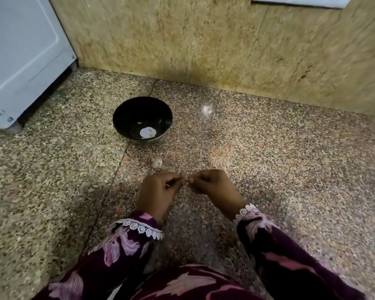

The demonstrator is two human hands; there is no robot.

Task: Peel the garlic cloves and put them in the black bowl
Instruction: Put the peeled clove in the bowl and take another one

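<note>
A black bowl (142,119) stands on the speckled floor, ahead and to the left of my hands. Pale peeled garlic (147,132) lies at its bottom. My left hand (159,188) and my right hand (212,184) meet fingertip to fingertip above the floor. Together they pinch a small garlic clove (186,179), mostly hidden by the fingers. A loose garlic piece (157,162) lies on the floor between my hands and the bowl; I cannot tell whether it is a clove or skin.
A white appliance (24,59) stands at the far left on the floor. A yellow stone wall (225,44) rises right behind the bowl. My patterned maroon sleeves and lap fill the bottom of the view.
</note>
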